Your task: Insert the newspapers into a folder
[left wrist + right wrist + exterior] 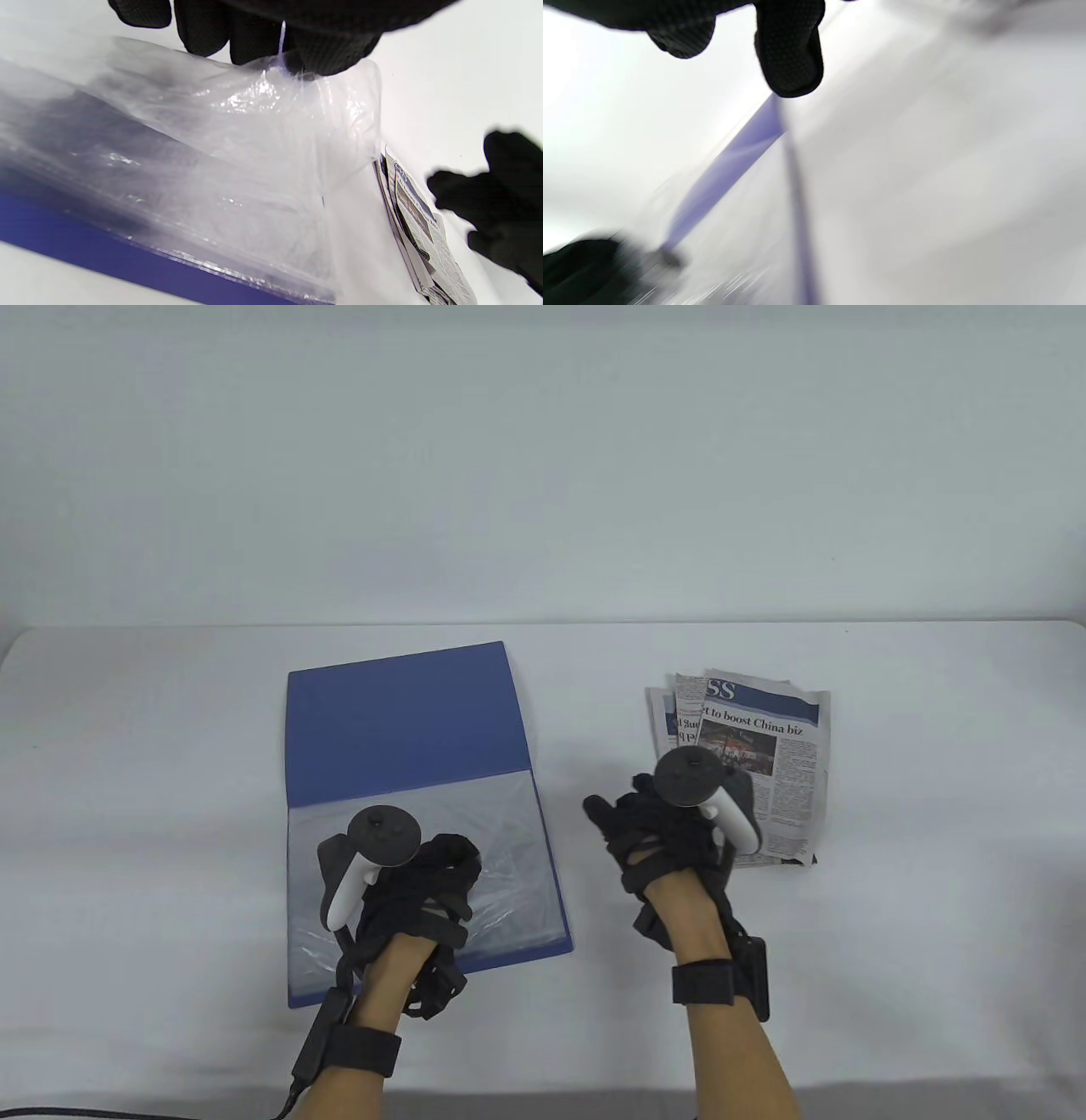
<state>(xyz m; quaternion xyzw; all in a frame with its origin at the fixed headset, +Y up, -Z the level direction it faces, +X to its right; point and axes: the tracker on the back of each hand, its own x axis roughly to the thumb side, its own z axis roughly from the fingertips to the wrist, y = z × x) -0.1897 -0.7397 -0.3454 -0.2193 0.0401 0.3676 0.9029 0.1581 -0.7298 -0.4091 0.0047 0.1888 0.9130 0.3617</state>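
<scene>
A blue folder (407, 712) lies open on the white table, with clear plastic sleeves (501, 831) on its near half. My left hand (424, 891) rests over the sleeves; in the left wrist view its fingers (322, 55) pinch the edge of a clear sleeve (263, 140) and lift it. A folded stack of newspapers (776, 755) lies to the right of the folder and also shows in the left wrist view (424, 237). My right hand (670, 831) hovers between folder and newspapers, at the stack's near left corner, fingers spread, holding nothing. The right wrist view is blurred and shows a fingertip (791, 55) above the folder's blue edge (729, 169).
The white table (933, 814) ends at a pale wall behind. A black cable (127, 1110) runs off from my left wrist along the near edge.
</scene>
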